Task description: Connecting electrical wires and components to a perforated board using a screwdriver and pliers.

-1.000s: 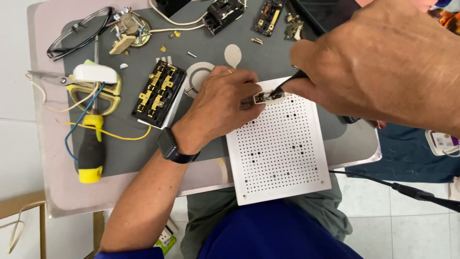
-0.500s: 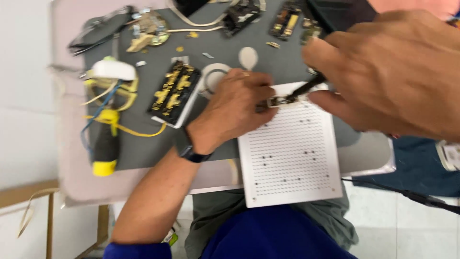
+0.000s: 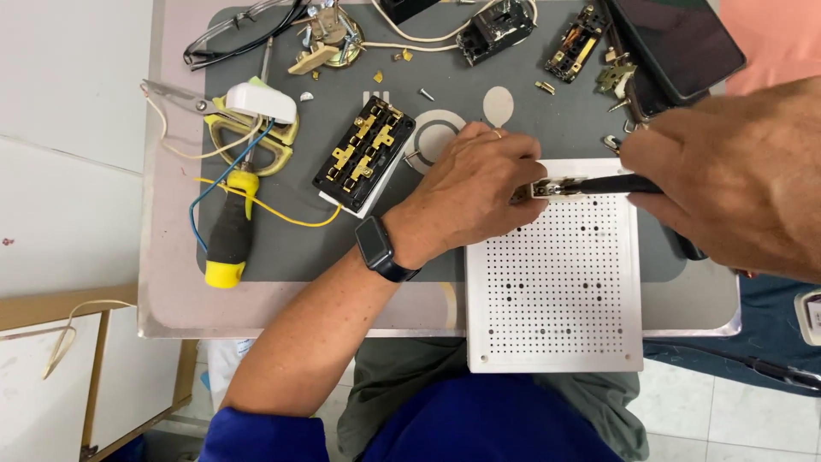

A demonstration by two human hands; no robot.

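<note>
One small whitish part is pinched between the fingertips of the left hand, at the top left edge of a white perforated board. Its exact shape cannot be made out, since most of it is covered by the fingers. A dark slim tool is gripped by the closed fingers of the right hand; its long axis lies almost level across the view, with its tip pointed toward the person's left and pressed against the small part. The handle end is hidden inside the right fist.

The board is laid flat, partly on a grey mat and partly overhanging the near edge of a metal table. A dark watch is worn on the left wrist.

Just left of the left hand, a black switch block with brass contacts is lying tilted on the mat. Farther left, a screwdriver with a yellow and black handle is seen with its handle toward the person, beside loose blue and yellow wires and a white plug. Along the far edge, glasses, further dismantled sockets and a dark phone are set out.
</note>
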